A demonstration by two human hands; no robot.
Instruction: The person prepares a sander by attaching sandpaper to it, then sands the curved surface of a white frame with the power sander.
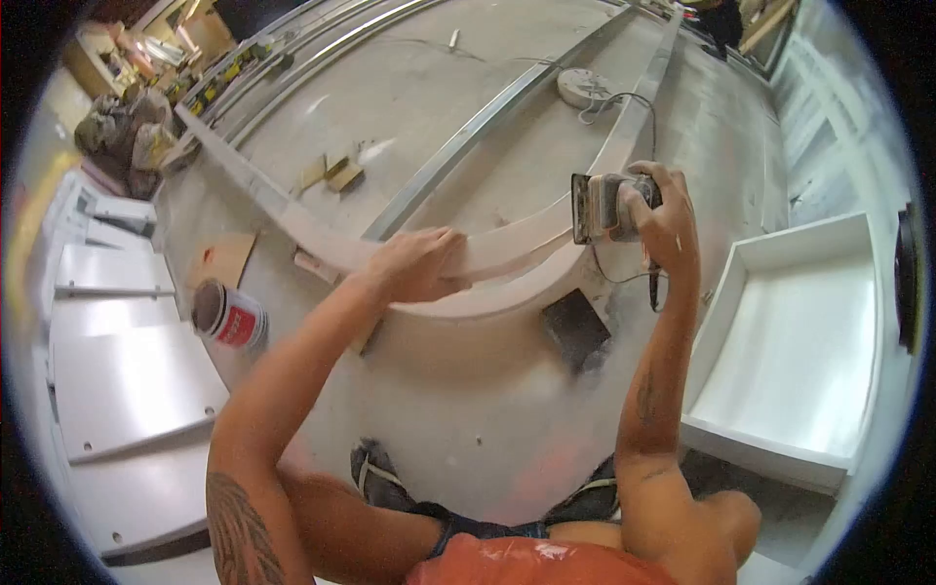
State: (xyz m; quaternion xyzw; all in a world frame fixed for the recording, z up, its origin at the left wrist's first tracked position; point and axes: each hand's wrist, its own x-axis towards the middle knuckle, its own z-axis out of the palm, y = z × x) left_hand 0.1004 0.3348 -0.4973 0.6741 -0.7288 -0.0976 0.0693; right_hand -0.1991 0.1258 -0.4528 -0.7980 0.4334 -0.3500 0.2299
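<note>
In my right hand [668,219] is an electric sander [612,207], its fingers wrapped round the body. The sander is held up on its side, with its dark flat pad facing left, over the right part of a pale curved board [526,244]. My left hand [424,261] grips the board left of its middle, with the fingers curled over the edge. A power cord [614,278] hangs below the sander. The curved board has a groove-like gap along its right part and sits raised above the dusty floor.
A dark square block [577,330] lies under the curve. On the left stand an open can [239,317] and white panels [132,375]. Farther off are metal rails [487,122], small wood scraps [336,174] and a round pale disc [585,88]. To the right is a white tray-like box [795,331].
</note>
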